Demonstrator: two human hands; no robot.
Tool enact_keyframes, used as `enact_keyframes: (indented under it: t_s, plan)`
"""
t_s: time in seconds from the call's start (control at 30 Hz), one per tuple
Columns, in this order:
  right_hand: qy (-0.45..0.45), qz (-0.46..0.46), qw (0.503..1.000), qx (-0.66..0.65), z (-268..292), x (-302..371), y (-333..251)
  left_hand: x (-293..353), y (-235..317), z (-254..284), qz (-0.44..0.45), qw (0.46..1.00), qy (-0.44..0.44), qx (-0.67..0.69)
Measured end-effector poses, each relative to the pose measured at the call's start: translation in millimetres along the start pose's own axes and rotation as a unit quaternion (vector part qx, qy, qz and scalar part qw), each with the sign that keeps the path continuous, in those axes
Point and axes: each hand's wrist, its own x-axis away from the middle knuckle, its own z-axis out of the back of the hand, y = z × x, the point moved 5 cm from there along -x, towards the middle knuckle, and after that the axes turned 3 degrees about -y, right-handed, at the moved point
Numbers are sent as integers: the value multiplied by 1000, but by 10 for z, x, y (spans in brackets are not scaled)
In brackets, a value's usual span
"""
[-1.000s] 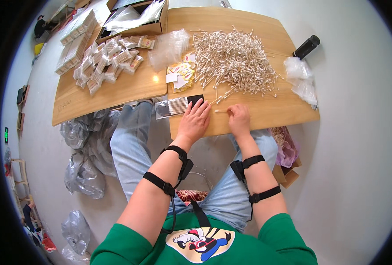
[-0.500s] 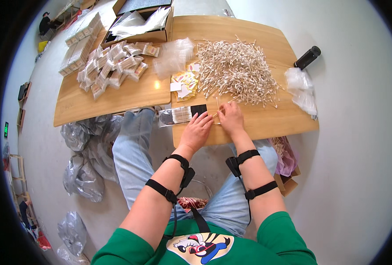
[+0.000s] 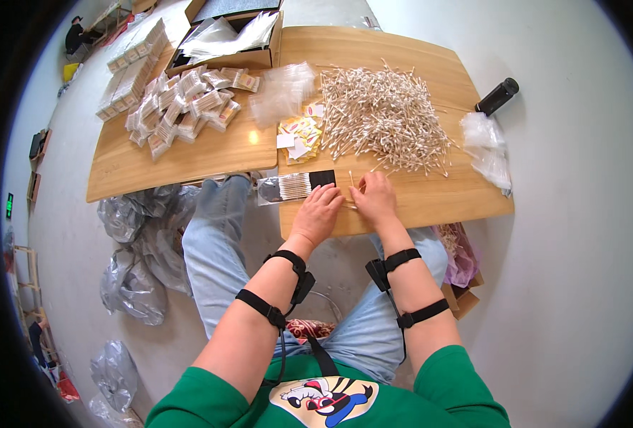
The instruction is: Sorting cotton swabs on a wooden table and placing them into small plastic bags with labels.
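Observation:
My left hand point(image 3: 318, 212) lies with its fingers stretched out at the corner of a black flat piece point(image 3: 323, 178). Just left of that, a row of cotton swabs point(image 3: 295, 186) lies in a clear plastic sleeve point(image 3: 268, 191). A little to the right, my right hand point(image 3: 376, 196) has its fingertips pinched together at a single cotton swab point(image 3: 351, 178). Another swab point(image 3: 349, 207) lies between the two hands. Beyond them spreads a large heap of loose cotton swabs point(image 3: 384, 118). The undersides of the fingers are hidden.
Small yellow and white cards point(image 3: 299, 140) and clear bags point(image 3: 282, 93) lie left of the heap. Filled packs point(image 3: 177, 107) cover the left table, near an open carton point(image 3: 263, 58). A black bottle point(image 3: 497, 95) and more plastic bags point(image 3: 484, 135) are at the right.
My right hand has shifted slightly down toward the near edge, its fingers still together. The left hand has barely moved, and the sleeve with its row stays put.

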Motion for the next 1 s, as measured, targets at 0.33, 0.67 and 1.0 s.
enact_keyframes:
  t_s: [0.33, 0.67, 1.0]
  plan:
    - [-83, 46, 993, -74, -18, 35, 125, -35, 80, 91, 26, 999, 43, -17]
    - [31, -6, 997, 67, 17, 18, 53, 1, -9, -5, 28, 1000, -5, 12]
    - [28, 0, 998, -55, 192, 70, 308, -16, 61, 73, 25, 999, 33, -26]
